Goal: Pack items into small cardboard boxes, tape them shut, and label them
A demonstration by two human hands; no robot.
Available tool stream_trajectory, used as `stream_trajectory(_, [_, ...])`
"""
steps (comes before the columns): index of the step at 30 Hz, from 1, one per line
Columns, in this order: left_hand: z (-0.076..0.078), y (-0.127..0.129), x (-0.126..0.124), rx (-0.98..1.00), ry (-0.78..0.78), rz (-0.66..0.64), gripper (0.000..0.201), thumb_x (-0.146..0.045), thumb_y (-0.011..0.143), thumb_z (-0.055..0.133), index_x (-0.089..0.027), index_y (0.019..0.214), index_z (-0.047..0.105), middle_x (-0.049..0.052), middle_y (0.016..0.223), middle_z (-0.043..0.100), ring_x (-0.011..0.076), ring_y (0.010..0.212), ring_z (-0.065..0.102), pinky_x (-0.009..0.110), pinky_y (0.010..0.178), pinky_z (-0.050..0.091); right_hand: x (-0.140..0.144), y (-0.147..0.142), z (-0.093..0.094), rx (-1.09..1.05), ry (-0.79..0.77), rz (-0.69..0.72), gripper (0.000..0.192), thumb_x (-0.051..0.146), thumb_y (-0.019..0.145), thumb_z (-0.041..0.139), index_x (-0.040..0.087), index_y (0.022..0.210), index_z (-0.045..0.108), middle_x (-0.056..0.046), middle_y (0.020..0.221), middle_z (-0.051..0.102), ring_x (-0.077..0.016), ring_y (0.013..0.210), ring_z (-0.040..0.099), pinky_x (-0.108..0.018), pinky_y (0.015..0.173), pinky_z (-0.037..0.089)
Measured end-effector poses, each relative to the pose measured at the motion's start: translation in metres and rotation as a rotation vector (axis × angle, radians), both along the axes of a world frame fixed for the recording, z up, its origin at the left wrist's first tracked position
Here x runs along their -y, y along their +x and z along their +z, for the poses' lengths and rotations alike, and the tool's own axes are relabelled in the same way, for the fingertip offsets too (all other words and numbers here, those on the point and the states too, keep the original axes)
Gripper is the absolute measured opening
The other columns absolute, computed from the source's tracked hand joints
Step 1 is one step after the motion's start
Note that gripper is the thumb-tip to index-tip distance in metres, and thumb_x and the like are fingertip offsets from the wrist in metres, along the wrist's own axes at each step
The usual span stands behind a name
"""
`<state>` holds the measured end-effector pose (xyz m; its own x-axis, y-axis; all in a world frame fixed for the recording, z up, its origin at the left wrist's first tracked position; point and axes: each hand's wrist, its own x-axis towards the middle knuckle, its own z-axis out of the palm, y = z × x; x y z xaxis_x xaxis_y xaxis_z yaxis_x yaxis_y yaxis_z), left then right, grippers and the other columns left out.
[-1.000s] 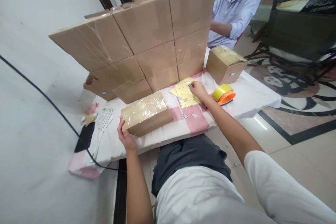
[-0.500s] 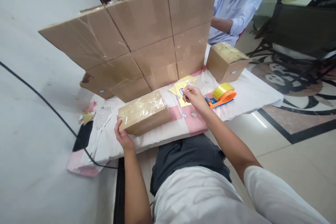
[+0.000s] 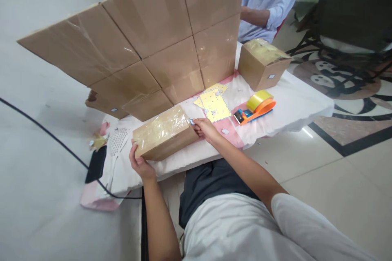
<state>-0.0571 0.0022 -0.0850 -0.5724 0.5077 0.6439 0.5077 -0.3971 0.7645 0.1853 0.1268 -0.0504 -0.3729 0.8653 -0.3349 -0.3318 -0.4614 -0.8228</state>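
Note:
A long cardboard box [image 3: 167,144] with clear tape over its top lies near the table's front edge. My left hand [image 3: 140,163] grips its left end, thumb on the near side and fingers round the corner. At the box's right end, my right hand [image 3: 203,127] pinches a small white sticker with a blue edge [image 3: 192,122] between thumb and fingers. To the right of that hand lie yellow sheets [image 3: 216,104] with small labels on them. A loose label [image 3: 225,131] rests on the pink cloth.
Stacked cardboard boxes [image 3: 171,61] form a wall along the back. An orange tape dispenser [image 3: 260,108] and another taped box [image 3: 261,65] stand to the right. A co-worker [image 3: 272,4] sits behind. A black cable [image 3: 55,138] hangs at left; a dark flat object [image 3: 96,164] lies near it.
My right hand has moved left from above the yellow sheets to the box's right end, carrying the sticker. My left hand stays on the box's left end.

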Motion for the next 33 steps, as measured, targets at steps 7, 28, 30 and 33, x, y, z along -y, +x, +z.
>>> stream_trajectory(7, [0.003, 0.003, -0.001, 0.000, -0.005, 0.032, 0.058, -0.065, 0.094, 0.047, -0.019, 0.129, 0.059, 0.016, 0.151, 0.054, 0.0331, 0.149, 0.043, 0.054, 0.125, 0.033, -0.004, -0.005, -0.005, 0.311, 0.318, -0.044, 0.036, 0.040, 0.091, 0.058, 0.023, 0.062, 0.044, 0.006, 0.049, 0.044, -0.0114, 0.049, 0.043, -0.025, 0.051, 0.028])
stream_trajectory(28, [-0.005, 0.005, -0.017, 0.044, 0.034, 0.152, 0.061, -0.062, 0.094, 0.027, -0.020, 0.133, 0.050, 0.013, 0.140, 0.055, 0.0303, 0.139, 0.051, 0.047, 0.118, 0.041, 0.012, -0.002, -0.029, 0.149, 0.400, -0.247, 0.016, 0.037, 0.084, 0.063, 0.022, 0.079, 0.062, 0.006, 0.059, 0.045, -0.0122, 0.057, 0.042, -0.025, 0.056, 0.031])
stream_trajectory(30, [-0.003, 0.008, -0.019, 0.038, 0.010, 0.163, 0.065, -0.066, 0.094, 0.025, -0.020, 0.134, 0.048, 0.013, 0.141, 0.054, 0.0302, 0.139, 0.050, 0.046, 0.118, 0.042, 0.017, -0.004, -0.031, 0.089, 0.413, -0.244, 0.017, 0.039, 0.081, 0.067, 0.021, 0.080, 0.068, 0.005, 0.059, 0.049, -0.0122, 0.057, 0.044, -0.025, 0.055, 0.033])
stream_trajectory(33, [0.000, 0.016, -0.021, 0.028, -0.033, 0.166, 0.066, -0.067, 0.096, 0.018, -0.022, 0.138, 0.043, 0.012, 0.144, 0.053, 0.0298, 0.141, 0.049, 0.046, 0.118, 0.042, 0.019, -0.010, -0.031, 0.017, 0.325, -0.154, 0.023, 0.042, 0.079, 0.072, 0.020, 0.074, 0.069, 0.004, 0.056, 0.053, -0.0115, 0.054, 0.045, -0.025, 0.053, 0.033])
